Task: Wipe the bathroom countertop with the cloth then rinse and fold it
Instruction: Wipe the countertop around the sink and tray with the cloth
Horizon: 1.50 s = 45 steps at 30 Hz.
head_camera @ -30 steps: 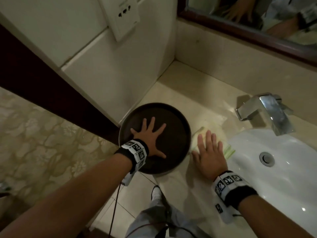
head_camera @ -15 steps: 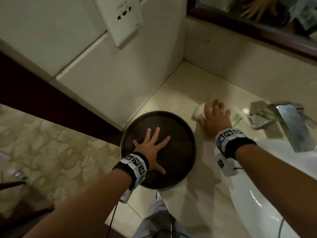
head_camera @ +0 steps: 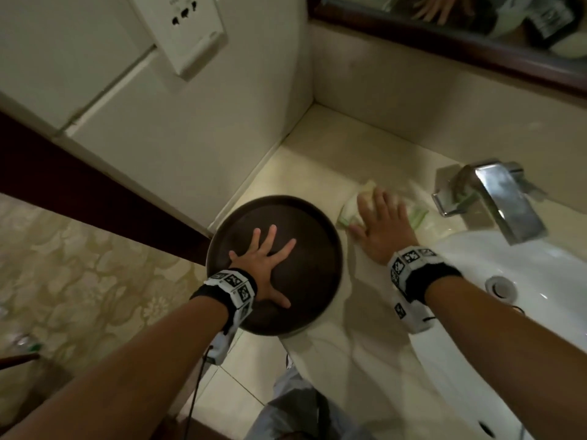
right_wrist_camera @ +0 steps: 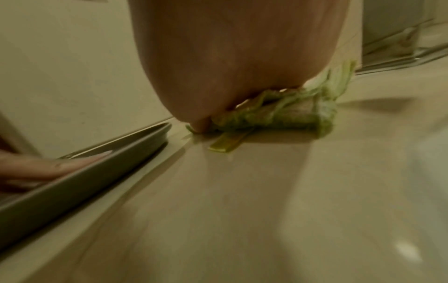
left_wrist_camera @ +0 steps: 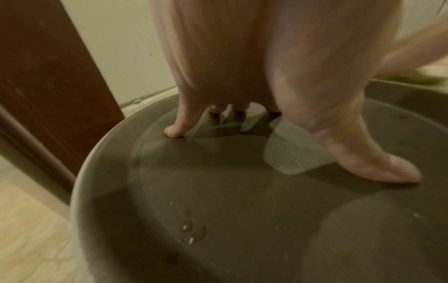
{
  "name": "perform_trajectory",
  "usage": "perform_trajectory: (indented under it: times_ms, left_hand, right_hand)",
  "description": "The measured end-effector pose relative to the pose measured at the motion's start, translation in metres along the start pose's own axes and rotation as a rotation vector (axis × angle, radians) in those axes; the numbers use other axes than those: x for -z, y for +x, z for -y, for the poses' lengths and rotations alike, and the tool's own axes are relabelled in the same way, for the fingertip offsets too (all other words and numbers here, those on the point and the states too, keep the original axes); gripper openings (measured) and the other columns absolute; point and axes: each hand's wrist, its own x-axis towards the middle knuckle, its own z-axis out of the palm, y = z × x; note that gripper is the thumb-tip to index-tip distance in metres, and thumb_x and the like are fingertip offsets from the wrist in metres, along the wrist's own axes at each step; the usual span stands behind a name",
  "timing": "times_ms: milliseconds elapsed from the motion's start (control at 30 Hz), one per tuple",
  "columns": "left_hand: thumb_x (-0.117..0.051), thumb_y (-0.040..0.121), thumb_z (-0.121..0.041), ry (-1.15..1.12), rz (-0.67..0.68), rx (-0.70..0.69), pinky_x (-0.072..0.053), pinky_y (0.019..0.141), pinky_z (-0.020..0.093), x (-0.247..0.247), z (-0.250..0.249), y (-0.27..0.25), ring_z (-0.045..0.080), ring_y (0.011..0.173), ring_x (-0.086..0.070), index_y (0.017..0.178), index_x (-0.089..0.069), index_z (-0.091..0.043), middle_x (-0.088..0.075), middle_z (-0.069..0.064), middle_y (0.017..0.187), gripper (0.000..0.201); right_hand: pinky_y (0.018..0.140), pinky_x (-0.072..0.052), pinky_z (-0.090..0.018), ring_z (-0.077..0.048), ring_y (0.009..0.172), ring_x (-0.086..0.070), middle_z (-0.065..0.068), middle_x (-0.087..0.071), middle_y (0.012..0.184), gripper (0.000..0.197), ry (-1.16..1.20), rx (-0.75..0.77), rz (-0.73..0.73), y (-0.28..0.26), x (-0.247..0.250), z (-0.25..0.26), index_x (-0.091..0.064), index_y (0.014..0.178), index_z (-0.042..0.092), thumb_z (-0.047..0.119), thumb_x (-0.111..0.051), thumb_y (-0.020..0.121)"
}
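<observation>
A pale green cloth (head_camera: 416, 214) (right_wrist_camera: 286, 116) lies bunched on the beige countertop (head_camera: 359, 338) between the dark round tray and the faucet. My right hand (head_camera: 381, 223) presses flat on it with straight fingers; most of the cloth is hidden under the palm. My left hand (head_camera: 266, 258) lies spread, fingers straight, on the floor of the dark round tray (head_camera: 320, 223) (left_wrist_camera: 242, 220), which overhangs the counter's left edge. Water drops sit in the tray in the left wrist view.
A chrome faucet (head_camera: 498, 198) stands just right of the cloth, above the white basin (head_camera: 524, 312). Tiled walls meet in the corner behind. A wall socket plate (head_camera: 187, 30) and a wood-framed mirror (head_camera: 476, 42) hang above. Patterned floor lies to the left.
My right hand slid the cloth away from me toward the back wall beside the faucet, then a little back toward me. My left hand stayed flat on the tray.
</observation>
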Motion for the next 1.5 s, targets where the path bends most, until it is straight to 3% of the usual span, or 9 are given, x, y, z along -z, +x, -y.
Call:
perform_trajectory:
  times_ms: [200,567,700,800,867,1167,1500]
  left_hand:
    - [-0.074,0.055,-0.074,0.014,-0.013,-0.008,-0.010,0.100,0.080,-0.001,0.001,0.000,0.033,0.142,0.029,0.140,0.020,-0.057,0.038,-0.007,0.152,0.128]
    - [-0.074,0.055,-0.073,0.026,0.013,-0.003,-0.009,0.102,0.079,0.001,0.001,0.002,0.033,0.141,0.030,0.140,0.021,-0.056,0.040,-0.006,0.150,0.129]
    - [-0.074,0.056,-0.072,0.015,0.018,-0.011,-0.007,0.102,0.079,0.000,0.001,0.002,0.033,0.140,0.032,0.140,0.023,-0.056,0.042,-0.005,0.150,0.129]
    - [-0.073,0.055,-0.074,0.029,0.011,-0.014,-0.009,0.100,0.080,0.000,0.000,0.001,0.034,0.140,0.031,0.141,0.022,-0.054,0.041,-0.004,0.150,0.130]
    - [-0.074,0.056,-0.072,0.029,0.009,-0.012,-0.009,0.101,0.080,0.001,-0.001,0.000,0.034,0.140,0.031,0.141,0.022,-0.054,0.041,-0.003,0.151,0.130]
    - [-0.074,0.060,-0.069,0.030,-0.003,-0.031,-0.007,0.099,0.081,0.000,0.000,0.000,0.035,0.139,0.033,0.141,0.024,-0.051,0.043,-0.001,0.149,0.129]
    - [-0.076,0.059,-0.069,0.018,-0.021,-0.022,-0.008,0.099,0.081,0.000,0.000,-0.004,0.034,0.140,0.031,0.142,0.021,-0.053,0.041,-0.004,0.150,0.128]
  right_hand:
    - [0.119,0.000,-0.047,-0.029,0.149,0.008,-0.011,0.007,0.163,0.080,0.057,0.026,0.023,-0.058,-0.017,0.001,-0.002,0.156,0.023,0.056,0.010,0.083]
    - [0.118,-0.002,-0.049,-0.034,0.149,0.006,-0.014,0.006,0.162,0.080,0.032,0.041,0.019,-0.061,-0.020,0.002,-0.007,0.156,0.022,0.051,0.008,0.083]
    - [0.118,0.000,-0.050,-0.034,0.149,0.009,-0.014,0.011,0.162,0.081,0.001,0.055,0.075,-0.040,-0.009,0.005,-0.001,0.155,0.022,0.052,0.012,0.081]
    - [0.118,0.002,-0.051,-0.033,0.148,0.012,-0.014,0.014,0.161,0.062,0.011,0.050,0.099,-0.013,0.002,0.010,0.000,0.155,0.023,0.047,-0.007,0.099]
    - [0.119,0.002,-0.051,-0.033,0.148,0.013,-0.014,0.017,0.161,0.059,-0.014,0.050,0.126,0.006,0.009,0.016,0.002,0.155,0.024,0.043,-0.016,0.103]
    - [0.118,-0.001,-0.053,-0.034,0.148,0.010,-0.013,0.013,0.162,0.062,-0.061,0.036,0.118,0.089,0.032,0.043,0.001,0.155,0.025,0.048,-0.021,0.102]
    - [0.119,0.000,-0.051,-0.031,0.149,0.007,-0.011,0.010,0.162,0.060,-0.043,0.071,0.094,0.078,0.030,0.038,-0.003,0.155,0.028,0.047,-0.022,0.102]
